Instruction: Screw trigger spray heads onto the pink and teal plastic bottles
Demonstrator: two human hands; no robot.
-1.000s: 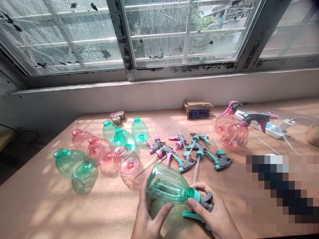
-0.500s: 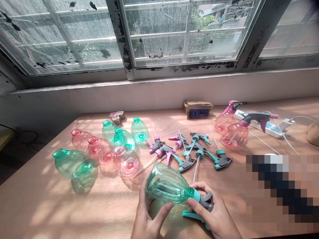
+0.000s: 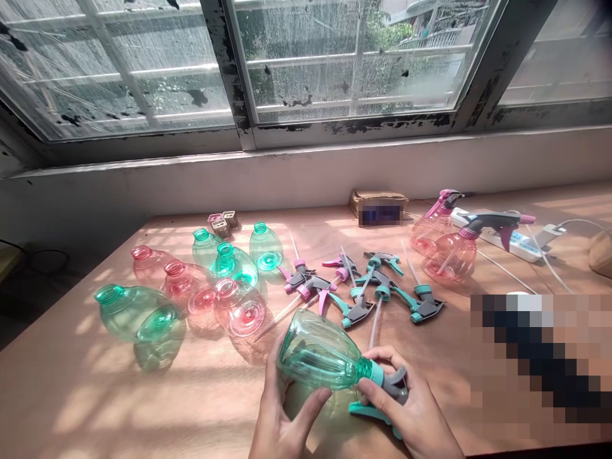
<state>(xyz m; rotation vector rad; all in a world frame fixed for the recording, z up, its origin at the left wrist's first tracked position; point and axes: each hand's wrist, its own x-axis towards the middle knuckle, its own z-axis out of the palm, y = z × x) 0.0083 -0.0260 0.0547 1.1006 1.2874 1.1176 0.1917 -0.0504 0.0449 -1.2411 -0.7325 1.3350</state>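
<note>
My left hand (image 3: 280,421) wraps around the body of a green see-through spray bottle (image 3: 318,350), held tilted just above the wooden table (image 3: 71,408). A grey and teal trigger sprayer head (image 3: 389,392) sits on the bottle's neck, and my right hand (image 3: 411,414) grips it, fingers curled over the collar. Both hands are at the near edge of the table.
Several empty green and pink bottles (image 3: 191,293) lie at the left. Loose pink and teal sprayer heads (image 3: 363,290) with dip tubes lie in the middle. Two assembled pink bottles (image 3: 449,248) lie at the back right by a power strip (image 3: 516,245). A small box (image 3: 380,207) sits by the wall.
Nothing has moved on the table. The view has dipped slightly, and both hands keep the same hold on the bottle and sprayer head.
</note>
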